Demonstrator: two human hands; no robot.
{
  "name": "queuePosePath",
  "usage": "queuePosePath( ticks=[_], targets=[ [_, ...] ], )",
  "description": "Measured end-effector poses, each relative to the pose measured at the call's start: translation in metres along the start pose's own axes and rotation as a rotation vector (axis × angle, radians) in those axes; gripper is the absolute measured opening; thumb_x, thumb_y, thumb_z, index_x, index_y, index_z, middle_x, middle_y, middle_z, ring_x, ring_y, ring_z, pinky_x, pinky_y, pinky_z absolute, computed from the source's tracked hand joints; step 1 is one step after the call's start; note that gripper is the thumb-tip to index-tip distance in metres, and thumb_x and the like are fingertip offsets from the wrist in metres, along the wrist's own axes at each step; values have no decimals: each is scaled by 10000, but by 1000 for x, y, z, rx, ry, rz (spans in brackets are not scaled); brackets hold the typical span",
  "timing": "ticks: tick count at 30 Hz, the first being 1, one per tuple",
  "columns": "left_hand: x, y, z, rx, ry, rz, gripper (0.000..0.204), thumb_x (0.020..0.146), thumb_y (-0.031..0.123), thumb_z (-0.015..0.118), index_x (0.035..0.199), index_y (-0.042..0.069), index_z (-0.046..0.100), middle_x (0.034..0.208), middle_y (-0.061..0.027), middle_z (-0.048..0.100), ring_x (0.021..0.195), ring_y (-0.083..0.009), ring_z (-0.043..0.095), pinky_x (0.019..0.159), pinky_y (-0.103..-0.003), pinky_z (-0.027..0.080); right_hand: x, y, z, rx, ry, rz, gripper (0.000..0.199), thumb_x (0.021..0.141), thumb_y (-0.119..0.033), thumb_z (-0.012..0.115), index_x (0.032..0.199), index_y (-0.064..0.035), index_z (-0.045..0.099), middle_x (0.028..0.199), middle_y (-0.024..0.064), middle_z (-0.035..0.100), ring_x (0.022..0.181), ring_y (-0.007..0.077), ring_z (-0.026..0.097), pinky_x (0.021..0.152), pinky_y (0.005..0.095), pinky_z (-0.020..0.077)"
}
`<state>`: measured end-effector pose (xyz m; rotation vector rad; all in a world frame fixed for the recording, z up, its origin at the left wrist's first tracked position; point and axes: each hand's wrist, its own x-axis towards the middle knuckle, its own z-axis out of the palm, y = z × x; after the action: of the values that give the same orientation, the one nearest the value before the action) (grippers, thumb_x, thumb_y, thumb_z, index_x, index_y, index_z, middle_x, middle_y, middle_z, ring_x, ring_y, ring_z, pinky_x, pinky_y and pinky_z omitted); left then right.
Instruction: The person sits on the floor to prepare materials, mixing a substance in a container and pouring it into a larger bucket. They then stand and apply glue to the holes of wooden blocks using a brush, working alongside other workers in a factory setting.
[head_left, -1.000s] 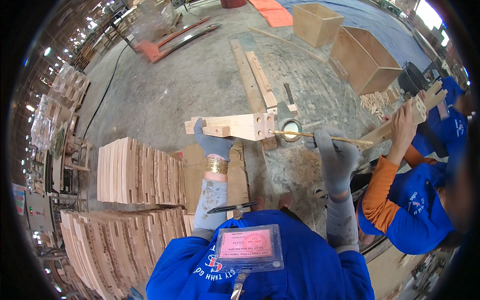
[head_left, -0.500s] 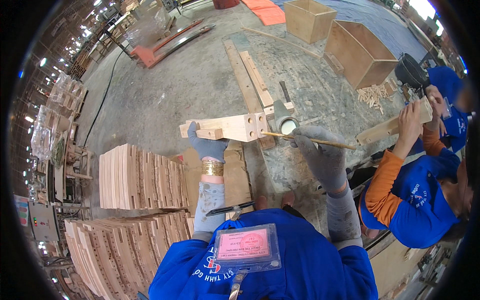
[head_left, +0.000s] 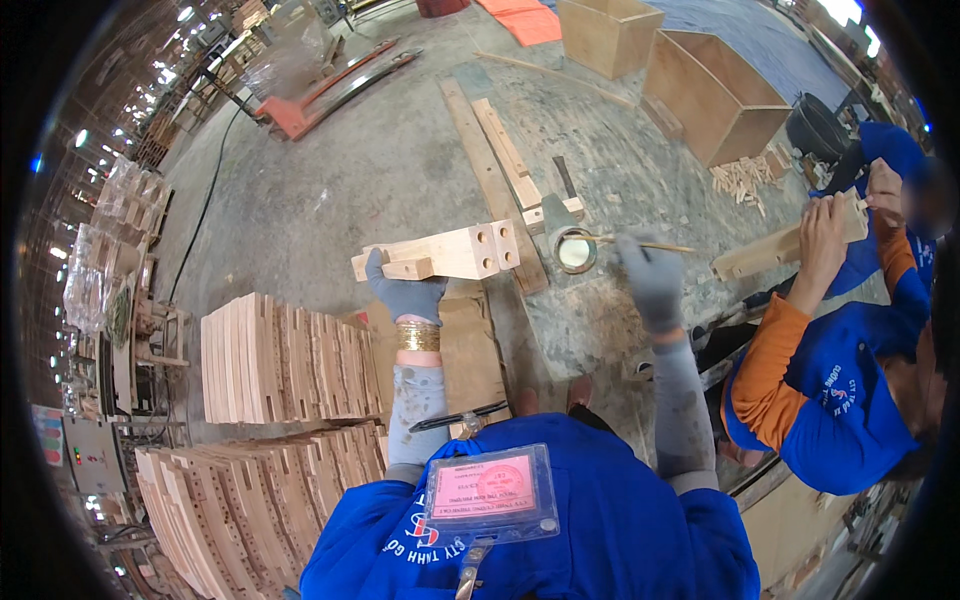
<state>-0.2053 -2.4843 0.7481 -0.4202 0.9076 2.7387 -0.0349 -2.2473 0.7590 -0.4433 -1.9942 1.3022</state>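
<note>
My gloved left hand point(head_left: 408, 297) is closed around light wooden pieces point(head_left: 450, 250), held level together above the floor. Round holes show in their right ends. In my gloved right hand point(head_left: 652, 288), slightly blurred, is a thin wooden stick point(head_left: 674, 247) that points left. Its tip is over or in a round cup point(head_left: 557, 256), which contains a white, glue-like liquid point(head_left: 575, 253). The cup stands just right of the drilled ends, apart from them.
Stacks of cut wooden parts point(head_left: 285, 360) stand at lower left. Beyond the cup lie a hammer point(head_left: 565, 178) and wooden strips point(head_left: 505, 150). To the right, a co-worker's hands point(head_left: 822, 240) hold a wooden beam point(head_left: 760, 252), near a dowel pile point(head_left: 742, 182) and wooden boxes point(head_left: 715, 100).
My right hand and the stick have moved away from the drilled ends; the stick's tip is now at the cup. My left hand keeps the wooden pieces almost in place.
</note>
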Motion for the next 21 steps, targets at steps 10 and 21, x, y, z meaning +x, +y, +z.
queuePosePath(
  ticks=[10,21],
  targets=[
    [9,3,-15,-21,-76,-21,442,757,448,541,1047,117,493,1018,-89,528,973,-305,529,834,-497,446,-19,105,32,-362,-211,13,181,813,-169,546,898,-52,654,866,138,647,817,289,617,693,354,486],
    [12,-9,-6,-26,-17,-31,524,743,437,561,1120,91,449,1111,-138,486,1029,-352,495,869,-553,410,-48,111,11,207,78,428,202,804,-181,593,815,16,639,687,95,648,622,179,628,591,284,492]
  ],
)
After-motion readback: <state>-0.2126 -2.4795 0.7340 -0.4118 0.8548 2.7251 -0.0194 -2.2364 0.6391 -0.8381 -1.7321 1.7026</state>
